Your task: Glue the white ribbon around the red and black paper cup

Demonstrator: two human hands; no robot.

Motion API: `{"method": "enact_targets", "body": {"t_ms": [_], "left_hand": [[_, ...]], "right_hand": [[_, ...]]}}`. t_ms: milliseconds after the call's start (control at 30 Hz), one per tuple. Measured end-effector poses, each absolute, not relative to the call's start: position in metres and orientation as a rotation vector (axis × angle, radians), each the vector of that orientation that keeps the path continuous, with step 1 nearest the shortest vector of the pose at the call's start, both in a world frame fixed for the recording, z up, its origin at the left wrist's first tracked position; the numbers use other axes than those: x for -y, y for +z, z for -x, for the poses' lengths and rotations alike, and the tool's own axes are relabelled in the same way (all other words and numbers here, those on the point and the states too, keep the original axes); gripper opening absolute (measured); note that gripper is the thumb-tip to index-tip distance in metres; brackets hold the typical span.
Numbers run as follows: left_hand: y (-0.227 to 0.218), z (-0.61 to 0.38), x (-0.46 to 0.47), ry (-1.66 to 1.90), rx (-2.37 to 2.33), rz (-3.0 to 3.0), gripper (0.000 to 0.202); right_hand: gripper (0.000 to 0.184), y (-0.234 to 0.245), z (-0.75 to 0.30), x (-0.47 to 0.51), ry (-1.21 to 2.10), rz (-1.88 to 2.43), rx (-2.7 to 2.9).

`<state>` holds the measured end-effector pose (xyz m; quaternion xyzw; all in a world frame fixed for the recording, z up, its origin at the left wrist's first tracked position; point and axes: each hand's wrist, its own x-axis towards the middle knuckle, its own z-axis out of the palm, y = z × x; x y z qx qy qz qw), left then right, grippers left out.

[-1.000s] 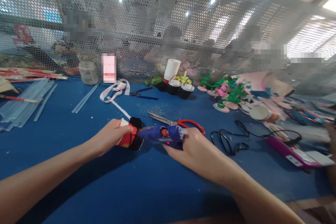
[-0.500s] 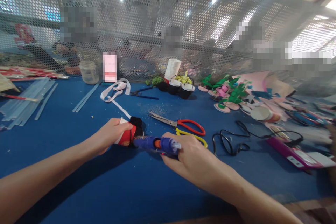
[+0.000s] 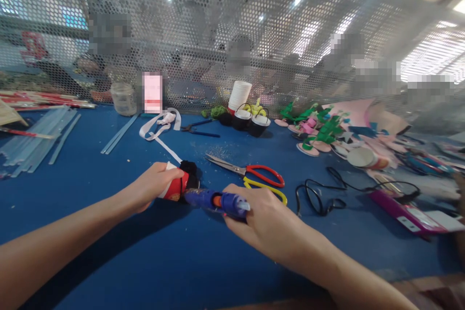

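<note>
My left hand (image 3: pixel 152 185) is closed round a red paper cup (image 3: pixel 175 187) with a white rim, lying tipped on its side. Black fuzzy material (image 3: pixel 189 172) covers the cup's far end, and a white ribbon (image 3: pixel 167 149) trails from there toward the back. In my right hand (image 3: pixel 261 210) is a blue glue gun (image 3: pixel 218 200) with an orange part, a clear glue stick showing at its rear. Its nozzle points left and meets the black end of the cup; the exact contact is hidden. Scissors (image 3: pixel 243 170) with red and yellow handles lie just beyond the gun.
Clear glue sticks (image 3: pixel 39 140) lie at left. A jar (image 3: pixel 123 99), a lit phone (image 3: pixel 152 93), pliers (image 3: pixel 199 128), two small black-and-white buckets (image 3: pixel 258 125) and stacked cups (image 3: pixel 240 94) line the mesh screen. Green craft pieces (image 3: pixel 327 128), a black cable (image 3: pixel 316 196) and a purple power strip (image 3: pixel 407 210) are at right.
Both hands, the cup and the glue gun stay in nearly the same place. The view has shifted very slightly.
</note>
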<state>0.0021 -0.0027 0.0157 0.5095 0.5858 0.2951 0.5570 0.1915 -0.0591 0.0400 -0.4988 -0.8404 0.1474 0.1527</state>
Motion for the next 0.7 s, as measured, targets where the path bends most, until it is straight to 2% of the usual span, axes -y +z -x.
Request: {"method": "enact_targets", "body": {"t_ms": [367,700], "left_hand": [[0.014,-0.001,0.002,0.694,-1.382,-1.223,0.020],[0.013,-0.002,0.005,0.683,-1.284,-1.427,0.021]], "right_hand": [[0.006,0.039,-0.191,0.057,0.460,1.451,2.344],[0.018,0.046,-0.201,0.041,1.059,1.650,2.036]]}}
